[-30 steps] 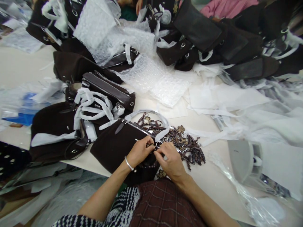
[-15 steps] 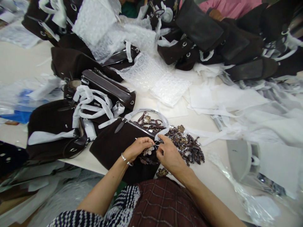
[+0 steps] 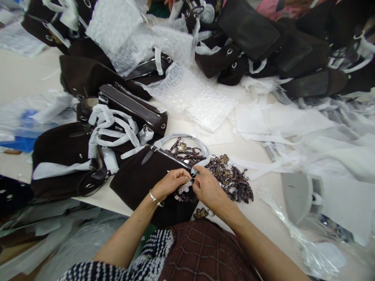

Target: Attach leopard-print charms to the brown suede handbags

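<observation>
Charm (patterned), over bag, by left hand

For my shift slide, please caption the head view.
Left hand and right hand handle a flower-shaped charm against a dark bag, beside a heap of charms.

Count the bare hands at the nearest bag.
2: the left hand by the flower-shaped charm, and the right hand just right of it. No others show at this bag.
</observation>
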The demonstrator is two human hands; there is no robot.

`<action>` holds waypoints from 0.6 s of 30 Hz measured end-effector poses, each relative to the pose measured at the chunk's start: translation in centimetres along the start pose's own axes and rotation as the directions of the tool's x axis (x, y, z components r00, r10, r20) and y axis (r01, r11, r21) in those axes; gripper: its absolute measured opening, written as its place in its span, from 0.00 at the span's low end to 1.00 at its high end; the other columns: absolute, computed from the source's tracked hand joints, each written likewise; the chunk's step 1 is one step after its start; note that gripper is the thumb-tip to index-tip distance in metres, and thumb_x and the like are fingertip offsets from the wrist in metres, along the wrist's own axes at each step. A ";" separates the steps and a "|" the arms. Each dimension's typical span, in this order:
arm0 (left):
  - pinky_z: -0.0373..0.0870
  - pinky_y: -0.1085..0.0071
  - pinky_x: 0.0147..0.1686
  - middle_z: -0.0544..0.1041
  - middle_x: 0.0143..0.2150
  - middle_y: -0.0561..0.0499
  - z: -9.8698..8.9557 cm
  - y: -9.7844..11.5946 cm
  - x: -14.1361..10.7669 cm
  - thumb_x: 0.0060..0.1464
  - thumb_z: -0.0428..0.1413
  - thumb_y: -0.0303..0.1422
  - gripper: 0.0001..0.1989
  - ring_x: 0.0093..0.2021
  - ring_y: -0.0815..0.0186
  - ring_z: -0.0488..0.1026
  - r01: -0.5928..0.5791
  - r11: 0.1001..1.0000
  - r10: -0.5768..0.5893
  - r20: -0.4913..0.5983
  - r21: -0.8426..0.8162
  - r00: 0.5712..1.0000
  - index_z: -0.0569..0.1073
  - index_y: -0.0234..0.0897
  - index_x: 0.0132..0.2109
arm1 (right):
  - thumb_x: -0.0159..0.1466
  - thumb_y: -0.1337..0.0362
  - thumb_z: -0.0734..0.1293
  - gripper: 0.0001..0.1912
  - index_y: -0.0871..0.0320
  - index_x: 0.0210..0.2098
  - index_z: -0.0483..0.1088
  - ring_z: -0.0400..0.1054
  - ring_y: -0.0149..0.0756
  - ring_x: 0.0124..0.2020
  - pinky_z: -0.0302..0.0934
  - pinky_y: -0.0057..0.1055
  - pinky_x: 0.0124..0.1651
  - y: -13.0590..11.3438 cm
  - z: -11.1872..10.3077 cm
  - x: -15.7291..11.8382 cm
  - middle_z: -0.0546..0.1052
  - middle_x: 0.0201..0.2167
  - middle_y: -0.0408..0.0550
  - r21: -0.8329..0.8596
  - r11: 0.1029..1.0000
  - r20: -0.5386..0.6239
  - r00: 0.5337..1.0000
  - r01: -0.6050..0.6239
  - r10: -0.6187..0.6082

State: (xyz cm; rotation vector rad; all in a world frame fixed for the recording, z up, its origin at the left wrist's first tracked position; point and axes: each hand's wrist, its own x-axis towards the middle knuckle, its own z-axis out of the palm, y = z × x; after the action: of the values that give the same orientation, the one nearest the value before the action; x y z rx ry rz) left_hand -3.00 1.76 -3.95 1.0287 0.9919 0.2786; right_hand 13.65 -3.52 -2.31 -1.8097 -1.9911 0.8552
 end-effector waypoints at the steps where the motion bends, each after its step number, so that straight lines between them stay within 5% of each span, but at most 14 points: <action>1: 0.59 0.77 0.30 0.71 0.30 0.53 0.0 -0.1 0.1 0.53 0.57 0.39 0.13 0.29 0.72 0.64 -0.014 1.000 0.014 -0.013 0.017 1.000 0.74 0.32 0.36 | 0.57 0.75 0.62 0.09 0.63 0.25 0.73 0.66 0.50 0.57 0.62 0.43 0.60 0.1 0.1 -0.1 0.71 0.55 0.67 0.013 1.000 -0.014 1.000 -0.003 0.004; 8: 0.56 0.77 0.25 0.67 0.24 0.56 0.5 -1.2 0.7 0.50 0.59 0.41 0.15 0.24 0.74 0.60 -0.008 1.000 0.010 -0.140 0.009 0.990 0.71 0.32 0.28 | 0.61 0.74 0.60 0.10 0.60 0.26 0.69 0.63 0.46 0.59 0.58 0.43 0.63 0.8 0.7 -1.0 0.70 0.56 0.63 0.084 0.994 -0.122 0.991 0.072 -0.062; 12: 0.58 0.77 0.24 0.70 0.25 0.55 0.5 -1.1 0.3 0.48 0.60 0.42 0.15 0.23 0.74 0.61 0.084 0.996 -0.086 -0.102 -0.015 0.991 0.73 0.31 0.32 | 0.62 0.73 0.59 0.11 0.61 0.28 0.70 0.62 0.46 0.60 0.58 0.44 0.63 0.9 0.6 -1.2 0.70 0.55 0.65 0.099 0.987 -0.098 0.988 0.128 -0.119; 18: 0.57 0.78 0.21 0.68 0.24 0.57 0.2 -0.6 0.0 0.50 0.58 0.42 0.14 0.21 0.75 0.61 0.074 0.991 -0.070 -0.041 0.109 0.997 0.74 0.33 0.33 | 0.59 0.76 0.59 0.10 0.62 0.31 0.72 0.62 0.46 0.60 0.59 0.45 0.63 1.4 0.8 -0.8 0.70 0.55 0.63 0.075 0.986 -0.053 0.988 0.148 -0.144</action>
State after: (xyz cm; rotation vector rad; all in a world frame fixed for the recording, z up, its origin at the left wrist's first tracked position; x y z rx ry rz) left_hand -2.97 1.30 -4.39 1.0888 1.0854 0.1848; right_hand 14.34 -4.41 -3.66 -1.6042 -2.0026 0.8252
